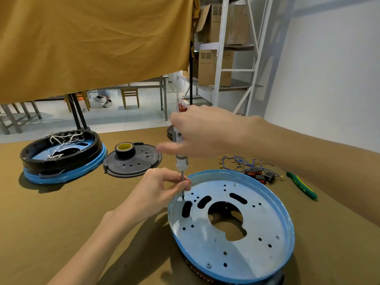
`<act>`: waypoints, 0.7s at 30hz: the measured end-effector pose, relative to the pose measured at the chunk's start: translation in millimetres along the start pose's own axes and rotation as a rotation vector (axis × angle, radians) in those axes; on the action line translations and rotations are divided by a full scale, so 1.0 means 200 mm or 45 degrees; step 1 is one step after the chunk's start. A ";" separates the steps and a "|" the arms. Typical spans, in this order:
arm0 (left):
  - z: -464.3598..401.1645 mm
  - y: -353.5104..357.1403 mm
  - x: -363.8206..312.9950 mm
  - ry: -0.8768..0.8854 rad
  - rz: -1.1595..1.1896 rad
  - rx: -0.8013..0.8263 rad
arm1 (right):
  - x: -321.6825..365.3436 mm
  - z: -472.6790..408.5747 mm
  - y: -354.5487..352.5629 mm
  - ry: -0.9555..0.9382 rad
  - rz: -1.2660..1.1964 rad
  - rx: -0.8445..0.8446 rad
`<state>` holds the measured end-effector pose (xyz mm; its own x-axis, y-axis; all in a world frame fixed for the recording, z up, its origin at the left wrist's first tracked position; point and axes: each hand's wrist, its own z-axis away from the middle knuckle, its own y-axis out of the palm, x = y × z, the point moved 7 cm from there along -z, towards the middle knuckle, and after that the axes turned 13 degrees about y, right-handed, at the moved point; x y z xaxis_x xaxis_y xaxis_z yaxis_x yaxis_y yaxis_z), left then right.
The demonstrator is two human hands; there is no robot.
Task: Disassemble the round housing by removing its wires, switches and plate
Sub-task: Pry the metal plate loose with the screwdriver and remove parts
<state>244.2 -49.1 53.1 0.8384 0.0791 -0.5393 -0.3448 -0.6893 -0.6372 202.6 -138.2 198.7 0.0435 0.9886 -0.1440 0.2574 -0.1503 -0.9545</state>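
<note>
The round housing (230,276) lies near the front right, its blue rim up, with a silver perforated plate (257,219) inside. A screwdriver (181,161) stands upright with its tip on the plate's left edge. My right hand (207,132) grips the screwdriver's handle from above. My left hand (160,192) pinches the metal shaft just above the tip. Blue wires (236,161) and black switches with red rockers (259,174) lie loose on the table behind the housing.
A second black and blue housing (61,157) with white wires stands at the far left. A black perforated cover (133,161) carries a roll of tape (124,150). Green-handled pliers (302,187) lie at the right. An ochre cloth hangs behind the table.
</note>
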 end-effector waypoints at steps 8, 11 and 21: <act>0.00 -0.03 -0.03 -0.008 -0.123 -0.098 | 0.04 0.02 -0.02 -0.163 -0.244 0.510; 0.00 -0.01 -0.05 0.019 -0.176 0.025 | 0.00 0.02 0.01 -0.063 -0.063 0.383; 0.04 0.06 0.05 -0.238 -0.118 0.234 | -0.01 0.07 0.00 -0.182 -0.337 0.399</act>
<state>245.3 -50.6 36.1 0.7836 0.2788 -0.5552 -0.3553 -0.5319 -0.7687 189.7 -140.2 194.9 -0.1248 0.9869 0.1026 -0.0645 0.0951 -0.9934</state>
